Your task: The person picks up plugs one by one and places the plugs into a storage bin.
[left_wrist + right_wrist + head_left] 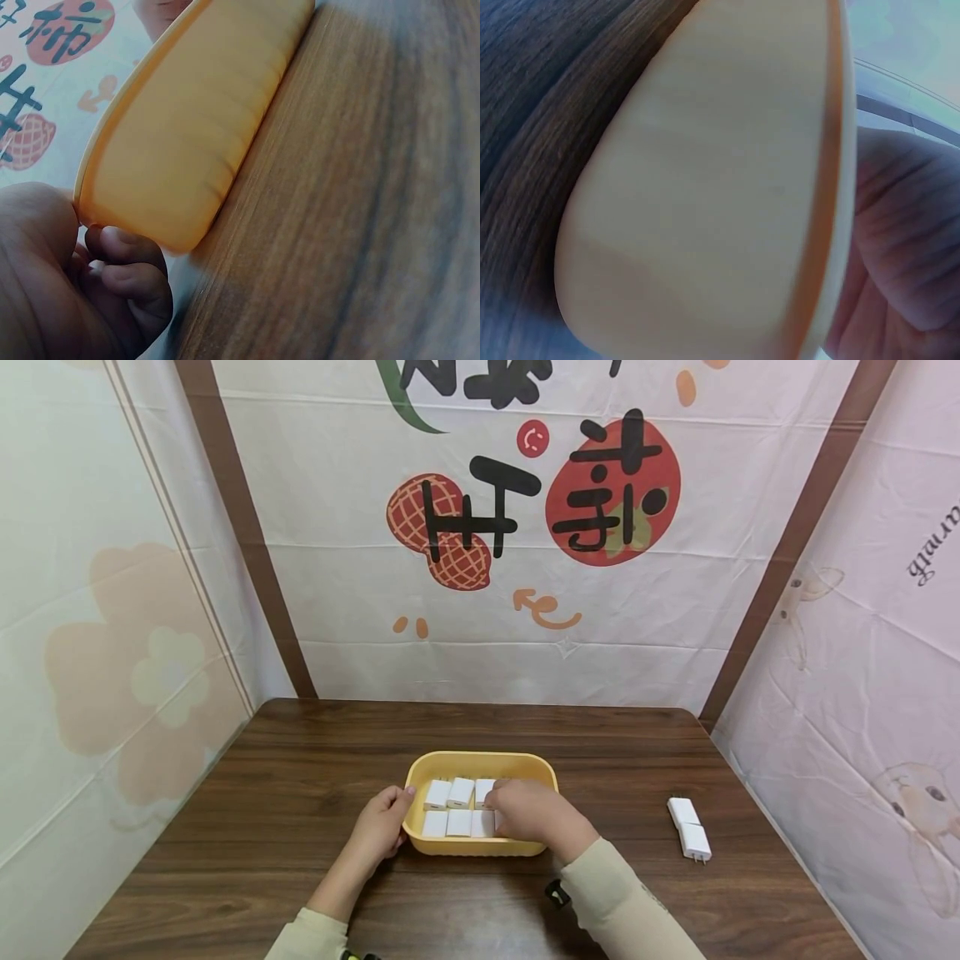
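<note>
A yellow plastic basket (pixel 480 847) stands on the table with several white charger plugs (pixel 459 823) in two rows inside. My left hand (pixel 378 823) grips its left end, thumb on the rim and fingers curled below it, as the left wrist view also shows. Over the right part of the basket, my right hand (pixel 528 810) reaches in with fingers bent down among the plugs. Its back hides the plugs beneath, and whether it pinches one is not visible. In the right wrist view the basket wall (pixel 705 187) covers the fingers, leaving part of the hand (pixel 907 232) visible.
Two white charger plugs (pixel 689 828) lie end to end on the wooden table (pixel 300 827), well right of the basket. Printed cloth (pixel 480 668) hangs behind the table and along both sides.
</note>
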`<control>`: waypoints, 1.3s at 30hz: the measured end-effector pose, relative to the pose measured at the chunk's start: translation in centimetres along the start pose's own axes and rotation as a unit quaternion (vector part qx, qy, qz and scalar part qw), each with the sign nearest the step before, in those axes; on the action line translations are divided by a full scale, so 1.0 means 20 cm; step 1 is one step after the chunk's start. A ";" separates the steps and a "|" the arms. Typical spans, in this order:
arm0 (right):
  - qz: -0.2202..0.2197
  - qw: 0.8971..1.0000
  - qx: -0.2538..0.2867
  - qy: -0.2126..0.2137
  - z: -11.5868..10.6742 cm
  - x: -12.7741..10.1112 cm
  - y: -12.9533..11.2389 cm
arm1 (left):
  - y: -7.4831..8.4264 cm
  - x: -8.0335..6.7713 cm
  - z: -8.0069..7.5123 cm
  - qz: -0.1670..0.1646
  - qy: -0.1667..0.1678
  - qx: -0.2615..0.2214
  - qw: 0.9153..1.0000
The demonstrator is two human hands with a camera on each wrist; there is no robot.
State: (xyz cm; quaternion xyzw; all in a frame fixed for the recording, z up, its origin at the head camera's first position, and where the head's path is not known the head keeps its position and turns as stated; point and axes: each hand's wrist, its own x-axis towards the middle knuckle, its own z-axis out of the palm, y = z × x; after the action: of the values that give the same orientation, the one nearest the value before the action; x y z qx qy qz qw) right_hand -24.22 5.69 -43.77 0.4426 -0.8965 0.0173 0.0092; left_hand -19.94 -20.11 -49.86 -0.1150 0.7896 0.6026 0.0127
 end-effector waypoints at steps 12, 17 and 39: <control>0.008 0.999 -0.025 0.026 -0.06 -0.06 0.03 | 0.00 0.00 -0.01 0.004 -0.001 0.000 1.000; 0.012 0.998 -0.042 0.044 -0.09 -0.10 0.05 | 0.00 0.00 -0.01 0.004 -0.002 0.000 1.000; 0.093 0.993 -0.030 0.064 -0.18 -0.30 0.19 | 0.00 0.00 -0.01 0.005 -0.005 -0.010 1.000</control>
State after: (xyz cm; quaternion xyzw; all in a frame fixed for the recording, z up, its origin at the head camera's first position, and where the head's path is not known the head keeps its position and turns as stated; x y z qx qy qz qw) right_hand -23.59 12.79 -40.37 0.3543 -0.9316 0.0195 0.0786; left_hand -19.97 -20.27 -49.81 -0.1082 0.7843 0.6108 0.0127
